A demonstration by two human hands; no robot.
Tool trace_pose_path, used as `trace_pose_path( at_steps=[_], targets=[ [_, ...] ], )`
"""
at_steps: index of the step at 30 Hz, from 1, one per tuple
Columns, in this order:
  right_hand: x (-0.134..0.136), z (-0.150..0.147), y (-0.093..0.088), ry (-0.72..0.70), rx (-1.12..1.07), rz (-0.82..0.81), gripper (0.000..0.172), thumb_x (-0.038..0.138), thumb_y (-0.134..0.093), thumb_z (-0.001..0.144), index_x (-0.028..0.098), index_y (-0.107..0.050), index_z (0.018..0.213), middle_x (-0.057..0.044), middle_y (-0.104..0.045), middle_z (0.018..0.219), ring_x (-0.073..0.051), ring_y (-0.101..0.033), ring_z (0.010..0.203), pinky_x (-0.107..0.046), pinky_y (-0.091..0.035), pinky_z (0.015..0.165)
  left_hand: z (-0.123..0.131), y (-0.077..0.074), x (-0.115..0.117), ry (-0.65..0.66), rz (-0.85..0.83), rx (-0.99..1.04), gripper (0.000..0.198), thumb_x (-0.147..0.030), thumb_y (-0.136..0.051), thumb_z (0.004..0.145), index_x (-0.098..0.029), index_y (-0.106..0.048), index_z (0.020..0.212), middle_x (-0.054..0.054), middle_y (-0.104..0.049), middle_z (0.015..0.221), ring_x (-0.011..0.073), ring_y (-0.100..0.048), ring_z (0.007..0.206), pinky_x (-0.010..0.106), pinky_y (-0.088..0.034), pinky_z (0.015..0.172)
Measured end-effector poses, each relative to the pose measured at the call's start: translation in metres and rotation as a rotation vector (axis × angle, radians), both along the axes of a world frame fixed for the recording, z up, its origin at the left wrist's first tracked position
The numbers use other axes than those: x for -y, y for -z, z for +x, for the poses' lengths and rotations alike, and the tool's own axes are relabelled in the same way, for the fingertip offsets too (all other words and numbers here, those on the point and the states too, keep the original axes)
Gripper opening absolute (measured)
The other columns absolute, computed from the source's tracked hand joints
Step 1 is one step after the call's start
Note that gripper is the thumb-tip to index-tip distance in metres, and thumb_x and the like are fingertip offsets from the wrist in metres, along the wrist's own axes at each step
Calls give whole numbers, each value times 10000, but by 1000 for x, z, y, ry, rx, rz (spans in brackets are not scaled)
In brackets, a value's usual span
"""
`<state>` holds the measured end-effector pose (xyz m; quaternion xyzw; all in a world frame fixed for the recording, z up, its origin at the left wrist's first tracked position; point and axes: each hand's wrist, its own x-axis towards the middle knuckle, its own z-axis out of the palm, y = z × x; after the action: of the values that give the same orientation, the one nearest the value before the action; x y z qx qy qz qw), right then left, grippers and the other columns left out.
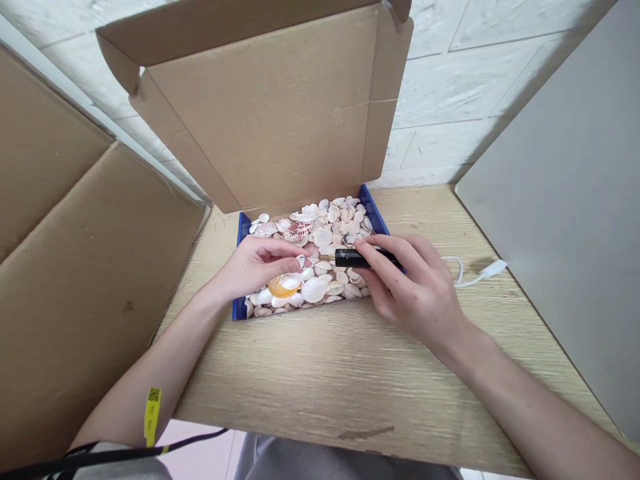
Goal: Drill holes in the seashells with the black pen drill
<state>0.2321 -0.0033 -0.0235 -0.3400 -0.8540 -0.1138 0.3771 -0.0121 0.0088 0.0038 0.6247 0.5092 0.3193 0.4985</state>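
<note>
My left hand (253,265) pinches a small white seashell (301,261) between thumb and fingers, above the open box. In my right hand (423,297) is a black pen-shaped mini drill (350,258) with a brass-coloured chuck at its front. It lies nearly level, its tip pointing left towards the held shell. Whether the thin tip touches the shell I cannot tell. Below both hands, a shallow cardboard box with blue sides (375,208) holds many loose seashells (316,288), white, cream and striped. An orange shell piece (283,288) rests among them near the front.
The box's cardboard lid (270,107) stands raised against a white brick wall (440,87). Cardboard (100,267) encloses the left side, and a grey panel (565,167) the right. A white cable (470,283) with a plug lies on the wooden table (300,373) beside my right hand.
</note>
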Motion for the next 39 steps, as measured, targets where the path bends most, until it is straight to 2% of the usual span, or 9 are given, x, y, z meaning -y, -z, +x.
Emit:
trace_pose_path(
  at_steps=[9, 15, 19, 24, 27, 30, 35, 39],
  targets=[
    [1, 0, 4, 17, 20, -80, 355, 171, -595, 807, 69, -570, 1146, -108, -654, 980, -216, -555, 861, -353, -484, 744, -5, 5, -2, -9, 28, -50, 176, -262, -703, 740, -176, -736, 890, 46, -750, 806, 124, -664, 674, 206, -525, 607],
    [2, 0, 4, 51, 37, -77, 324, 216, -574, 836, 92, -572, 1135, -93, -659, 959, -203, -574, 835, -329, -475, 719, -3, 3, -1, -14, 35, -61, 160, -265, -708, 730, -185, -740, 866, 33, -746, 775, 118, -658, 657, 200, -521, 594],
    [3, 0, 0, 50, 69, -47, 374, 208, -585, 831, 98, -528, 1184, -75, -665, 936, -188, -567, 793, -315, -454, 701, -1, 3, -1, -3, 32, -49, 151, -257, -713, 721, -196, -741, 857, 31, -750, 811, 117, -660, 663, 200, -524, 597],
    [1, -3, -5, 43, 93, 6, 181, 220, -585, 839, 137, -570, 998, -58, -670, 936, -170, -560, 773, -289, -429, 656, -1, 3, -2, -28, 6, -57, 164, -254, -733, 696, -177, -740, 840, 36, -744, 768, 126, -659, 653, 212, -528, 589],
    [-2, -3, -4, 26, 60, 5, 199, 209, -594, 828, 136, -566, 1011, -62, -664, 952, -182, -550, 816, -294, -446, 715, 0, 2, -1, -30, 2, -59, 159, -244, -738, 685, -175, -742, 828, 52, -753, 841, 149, -681, 725, 237, -551, 652],
    [-2, -2, -2, 43, 4, -38, 209, 205, -597, 820, 141, -567, 1017, -67, -657, 948, -207, -537, 892, -314, -451, 800, 1, 0, 0, -20, 20, -40, 150, -245, -739, 683, -191, -746, 823, 49, -755, 872, 155, -690, 759, 240, -559, 681],
    [0, -4, 3, 99, -12, -224, 215, 317, -496, 890, 158, -573, 1013, -63, -631, 892, -179, -565, 799, -294, -438, 675, -1, 0, 1, -34, 86, -57, 201, -294, -738, 691, -191, -748, 864, 59, -754, 845, 165, -691, 720, 246, -561, 633],
    [1, -6, 4, 76, 21, -290, 252, 342, -468, 908, 149, -587, 1018, -42, -617, 809, -164, -559, 745, -278, -417, 654, -2, 2, 2, -59, 113, -68, 191, -301, -731, 706, -196, -746, 865, 53, -753, 821, 164, -688, 724, 252, -556, 649]
  ],
)
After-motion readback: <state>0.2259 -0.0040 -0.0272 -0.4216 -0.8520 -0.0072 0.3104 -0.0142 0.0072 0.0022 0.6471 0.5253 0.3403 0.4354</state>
